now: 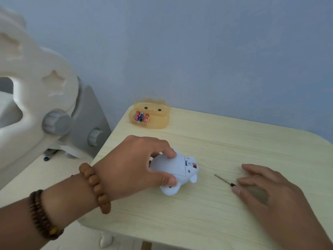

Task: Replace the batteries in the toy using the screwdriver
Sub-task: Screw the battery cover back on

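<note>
Left hand [137, 165]: my fingers curl round toy [178, 168], underside up on table [234, 141], steadying the hatch | right hand [266, 192]: fingers loosely bent over screwdriver [224, 180] handle, whether gripping I cannot tell | batteries [141, 117] wait in tray [162, 121].

The toy [173, 170] is pale blue, the bench [216, 141] pale yellow wood-grain, the tray [158, 123] translucent amber, its batteries [141, 117] red and blue, the screwdriver [224, 180] silver-shafted.
</note>
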A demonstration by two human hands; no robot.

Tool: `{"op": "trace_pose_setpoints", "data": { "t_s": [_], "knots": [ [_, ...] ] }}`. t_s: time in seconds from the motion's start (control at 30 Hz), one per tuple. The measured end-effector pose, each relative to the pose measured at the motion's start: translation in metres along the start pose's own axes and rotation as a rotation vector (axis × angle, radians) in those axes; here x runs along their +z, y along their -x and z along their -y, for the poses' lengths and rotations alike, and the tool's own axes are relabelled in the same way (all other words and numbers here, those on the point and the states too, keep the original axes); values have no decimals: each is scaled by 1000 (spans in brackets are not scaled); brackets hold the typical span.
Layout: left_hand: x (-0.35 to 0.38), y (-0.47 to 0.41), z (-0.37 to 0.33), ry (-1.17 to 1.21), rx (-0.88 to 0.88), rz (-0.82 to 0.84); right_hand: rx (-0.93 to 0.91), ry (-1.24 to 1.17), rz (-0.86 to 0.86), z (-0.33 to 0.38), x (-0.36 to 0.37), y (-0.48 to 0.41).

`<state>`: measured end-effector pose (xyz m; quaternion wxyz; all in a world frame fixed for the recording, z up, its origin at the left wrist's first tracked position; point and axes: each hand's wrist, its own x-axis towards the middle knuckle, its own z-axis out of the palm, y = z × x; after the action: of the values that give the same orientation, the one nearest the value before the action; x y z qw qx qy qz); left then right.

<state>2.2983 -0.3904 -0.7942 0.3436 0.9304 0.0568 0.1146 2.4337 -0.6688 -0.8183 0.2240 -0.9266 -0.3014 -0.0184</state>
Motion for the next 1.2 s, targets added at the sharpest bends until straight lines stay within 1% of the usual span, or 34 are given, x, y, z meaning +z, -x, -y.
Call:
{"op": "trace_pose_setpoints", "data": {
  "t_s": [0.1,0.13,0.2,0.27,0.37,0.57,0.83,0.9,1.0,1.07,1.13,1.2],
  "knots": [
    [1,0,0,-13,2,-6,-18,-55,-45,0,0,-2],
    [1,1,0,-15,-1,-7,-36,-87,-89,4,-3,-5],
    [1,1,0,-23,-2,-9,-78,-239,-167,16,-14,-10],
    [1,0,0,-43,1,-3,-161,-366,-201,31,-25,-17],
    [1,0,-2,-74,7,-1,-330,-306,-174,52,-34,-25],
    [2,0,-4,-120,20,-10,-421,-341,-133,61,-27,-24],
    [4,-2,-8,-132,18,-13,-444,-223,-70,63,-31,-26],
    [5,-2,-8,-139,17,-12,-467,-133,-36,69,-37,-32],
    [6,-2,-8,-139,9,-13,-445,40,93,87,-44,-43],
    [6,-2,-9,-143,5,-12,-485,155,148,101,-45,-48],
    [5,-2,-12,-152,4,-14,-547,268,160,113,-45,-50],
    [5,-1,-13,-157,3,-16,-570,340,170,119,-46,-54]
  ]
}}
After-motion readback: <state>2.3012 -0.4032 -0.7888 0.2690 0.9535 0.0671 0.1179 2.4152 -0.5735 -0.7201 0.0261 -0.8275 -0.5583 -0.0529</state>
